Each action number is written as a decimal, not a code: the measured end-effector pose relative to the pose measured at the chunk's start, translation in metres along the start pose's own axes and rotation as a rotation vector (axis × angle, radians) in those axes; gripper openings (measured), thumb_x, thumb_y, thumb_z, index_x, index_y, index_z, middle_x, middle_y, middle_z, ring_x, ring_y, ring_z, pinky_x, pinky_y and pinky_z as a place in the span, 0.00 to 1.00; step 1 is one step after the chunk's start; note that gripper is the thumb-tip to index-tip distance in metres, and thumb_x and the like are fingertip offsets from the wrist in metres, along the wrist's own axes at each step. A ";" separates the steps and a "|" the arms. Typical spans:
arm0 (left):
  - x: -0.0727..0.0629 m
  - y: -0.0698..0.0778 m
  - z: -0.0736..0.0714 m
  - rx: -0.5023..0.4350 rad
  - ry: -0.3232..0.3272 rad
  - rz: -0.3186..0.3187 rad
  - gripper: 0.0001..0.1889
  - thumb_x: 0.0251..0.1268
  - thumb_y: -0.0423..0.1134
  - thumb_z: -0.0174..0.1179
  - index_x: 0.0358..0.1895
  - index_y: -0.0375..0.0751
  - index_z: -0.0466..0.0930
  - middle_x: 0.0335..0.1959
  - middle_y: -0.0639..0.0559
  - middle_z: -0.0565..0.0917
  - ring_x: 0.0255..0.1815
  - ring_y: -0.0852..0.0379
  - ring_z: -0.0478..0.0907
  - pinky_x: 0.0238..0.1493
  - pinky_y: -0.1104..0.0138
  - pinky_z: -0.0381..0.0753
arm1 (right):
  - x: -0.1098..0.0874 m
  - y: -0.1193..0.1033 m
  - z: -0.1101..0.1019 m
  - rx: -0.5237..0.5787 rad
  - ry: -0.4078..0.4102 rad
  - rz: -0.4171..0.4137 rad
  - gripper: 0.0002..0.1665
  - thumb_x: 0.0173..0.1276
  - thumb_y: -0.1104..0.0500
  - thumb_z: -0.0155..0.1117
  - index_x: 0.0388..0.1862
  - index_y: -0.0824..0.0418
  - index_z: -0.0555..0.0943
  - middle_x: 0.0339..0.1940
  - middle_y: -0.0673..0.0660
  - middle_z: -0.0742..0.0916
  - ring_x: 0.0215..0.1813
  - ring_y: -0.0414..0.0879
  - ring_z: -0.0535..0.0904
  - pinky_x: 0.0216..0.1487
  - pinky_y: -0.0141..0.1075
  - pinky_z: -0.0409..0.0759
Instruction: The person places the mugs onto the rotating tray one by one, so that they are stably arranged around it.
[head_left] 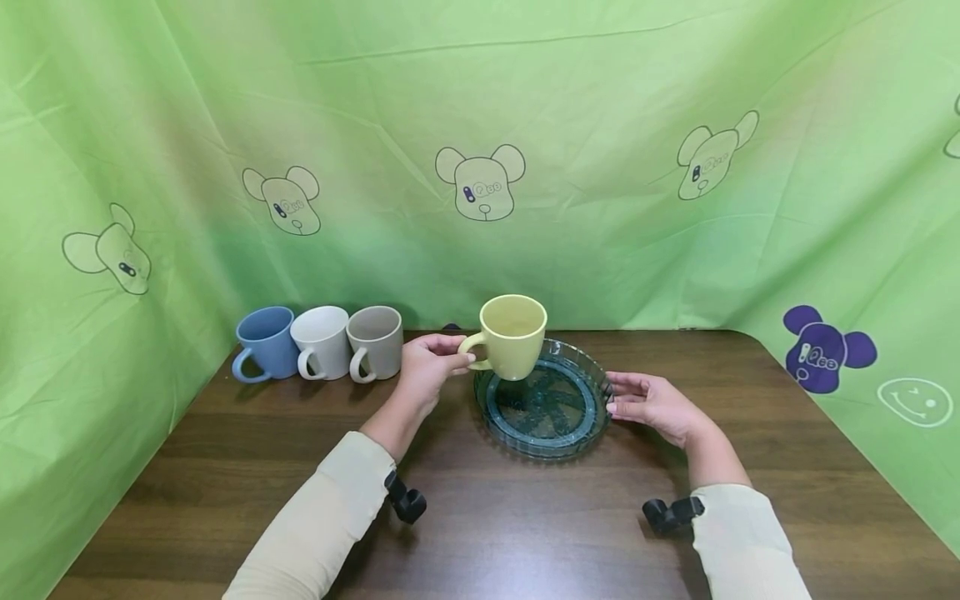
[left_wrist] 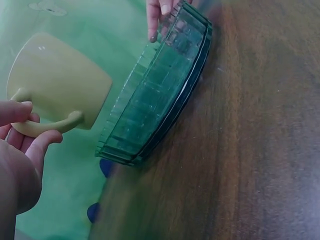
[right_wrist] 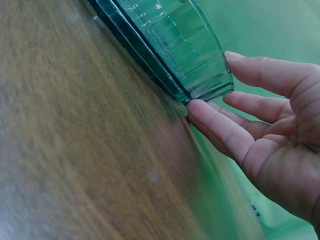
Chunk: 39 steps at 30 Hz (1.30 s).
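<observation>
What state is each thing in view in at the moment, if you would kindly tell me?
Yellow mug: upright, raised off the table.
Glass dish: right side up, nothing visible inside.
Blue mug: upright on the table.
White mug: upright on the table.
Grey mug: upright on the table.
Green cloth: hanging, creased.
Left hand: pinching the yellow mug's handle.
Right hand: touching the glass dish's side.

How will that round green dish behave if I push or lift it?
The round green dish looks like glass or see-through plastic, so it should stay stiff, though a knock might crack it. Being low and broad on the table, it would probably slide rather than tip. Its shiny wall may feel slippery to the right hand.
</observation>
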<state>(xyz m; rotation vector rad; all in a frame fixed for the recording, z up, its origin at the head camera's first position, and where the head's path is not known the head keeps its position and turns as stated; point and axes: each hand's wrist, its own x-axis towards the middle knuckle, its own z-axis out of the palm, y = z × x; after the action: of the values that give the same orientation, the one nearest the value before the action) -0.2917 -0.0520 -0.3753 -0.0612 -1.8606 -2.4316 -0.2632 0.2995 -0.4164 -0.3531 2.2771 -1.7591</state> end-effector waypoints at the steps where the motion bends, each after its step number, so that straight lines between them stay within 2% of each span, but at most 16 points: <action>1: 0.001 0.000 0.001 -0.006 0.001 -0.010 0.15 0.45 0.13 0.65 0.40 0.22 0.83 0.31 0.40 0.86 0.32 0.51 0.85 0.32 0.65 0.86 | 0.000 0.000 0.000 0.001 0.001 0.002 0.43 0.65 0.69 0.65 0.70 0.83 0.54 0.66 0.83 0.65 0.54 0.43 0.77 0.51 0.34 0.82; 4: 0.004 0.001 0.003 -0.019 -0.001 -0.029 0.14 0.44 0.12 0.64 0.39 0.22 0.83 0.28 0.44 0.85 0.32 0.48 0.85 0.31 0.65 0.86 | 0.000 0.000 0.000 -0.007 -0.003 0.001 0.43 0.65 0.68 0.65 0.70 0.83 0.53 0.66 0.83 0.65 0.54 0.44 0.76 0.51 0.34 0.82; 10: 0.012 -0.001 0.006 -0.005 -0.013 -0.036 0.14 0.45 0.12 0.63 0.39 0.22 0.83 0.29 0.43 0.85 0.28 0.52 0.85 0.31 0.65 0.86 | 0.000 0.001 -0.001 -0.007 0.003 0.013 0.43 0.65 0.68 0.66 0.70 0.82 0.54 0.67 0.82 0.64 0.56 0.46 0.76 0.51 0.34 0.81; 17: 0.020 -0.012 0.009 0.002 0.001 -0.045 0.15 0.44 0.12 0.61 0.38 0.23 0.83 0.28 0.43 0.85 0.31 0.46 0.86 0.30 0.65 0.86 | 0.001 0.002 -0.002 -0.002 0.000 0.002 0.44 0.64 0.68 0.66 0.70 0.83 0.54 0.66 0.83 0.65 0.54 0.41 0.77 0.51 0.35 0.82; 21: 0.024 -0.017 0.010 0.017 0.012 -0.056 0.15 0.44 0.12 0.60 0.38 0.23 0.83 0.26 0.45 0.84 0.27 0.50 0.85 0.28 0.66 0.86 | 0.001 0.002 -0.002 0.002 -0.005 -0.003 0.44 0.64 0.68 0.67 0.69 0.84 0.54 0.65 0.83 0.65 0.53 0.40 0.77 0.51 0.35 0.82; 25: 0.026 -0.021 0.012 0.028 0.020 -0.059 0.15 0.45 0.12 0.61 0.39 0.22 0.83 0.29 0.40 0.85 0.23 0.57 0.82 0.26 0.69 0.85 | 0.000 0.001 -0.002 0.004 -0.002 0.000 0.44 0.63 0.69 0.67 0.69 0.84 0.54 0.65 0.83 0.65 0.53 0.39 0.77 0.51 0.35 0.82; 31: 0.029 -0.025 0.012 0.022 0.041 -0.068 0.14 0.45 0.12 0.62 0.39 0.22 0.83 0.33 0.32 0.85 0.22 0.57 0.82 0.26 0.69 0.84 | 0.001 0.001 -0.002 -0.002 0.002 -0.001 0.44 0.63 0.68 0.67 0.69 0.83 0.54 0.65 0.83 0.65 0.52 0.37 0.77 0.51 0.34 0.82; 35: 0.031 -0.028 0.010 0.026 0.046 -0.087 0.14 0.46 0.13 0.64 0.39 0.22 0.83 0.34 0.33 0.85 0.22 0.57 0.83 0.27 0.67 0.85 | 0.000 0.001 -0.001 -0.002 -0.003 0.005 0.44 0.63 0.68 0.67 0.69 0.83 0.54 0.65 0.83 0.65 0.53 0.39 0.77 0.51 0.34 0.82; 39: 0.034 -0.030 0.008 0.047 0.019 -0.090 0.13 0.47 0.14 0.66 0.40 0.22 0.83 0.36 0.34 0.85 0.24 0.57 0.84 0.30 0.66 0.86 | -0.001 0.000 -0.002 -0.006 -0.002 0.009 0.44 0.63 0.68 0.67 0.69 0.84 0.54 0.65 0.83 0.65 0.54 0.42 0.77 0.51 0.34 0.82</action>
<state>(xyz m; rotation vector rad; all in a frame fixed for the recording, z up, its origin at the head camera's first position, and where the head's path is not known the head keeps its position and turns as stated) -0.3283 -0.0374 -0.3995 0.0491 -1.9528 -2.4351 -0.2632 0.3011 -0.4158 -0.3455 2.2797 -1.7475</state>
